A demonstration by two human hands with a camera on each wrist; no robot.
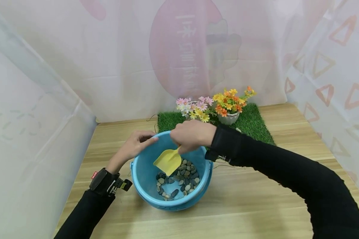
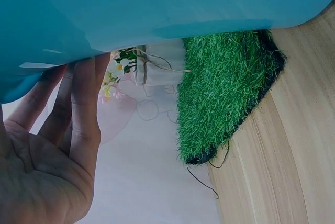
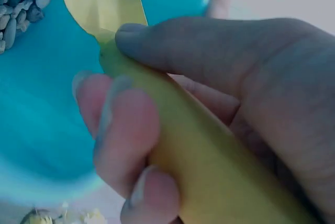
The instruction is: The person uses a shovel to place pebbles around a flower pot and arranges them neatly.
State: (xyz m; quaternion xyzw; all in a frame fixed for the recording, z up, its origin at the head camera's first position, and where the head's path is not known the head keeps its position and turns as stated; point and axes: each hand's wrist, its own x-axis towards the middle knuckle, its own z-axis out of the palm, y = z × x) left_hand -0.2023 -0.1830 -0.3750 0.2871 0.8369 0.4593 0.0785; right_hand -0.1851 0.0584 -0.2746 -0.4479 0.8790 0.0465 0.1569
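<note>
A yellow toy shovel is gripped by its handle in my right hand, blade down inside a blue bucket. In the right wrist view, fingers and thumb wrap the handle, with the thumb near the blade. Grey, black and tan pebbles lie on the bucket's bottom, below the blade. On the left, my left hand holds the bucket's rim, thumb on top. The left wrist view shows its fingers against the bucket's outer wall.
Behind the bucket lies a green artificial grass mat. A pot of orange and yellow flowers stands on it, beside pink, white and yellow flowers. A printed cloth backdrop encloses the wooden table at the back and sides.
</note>
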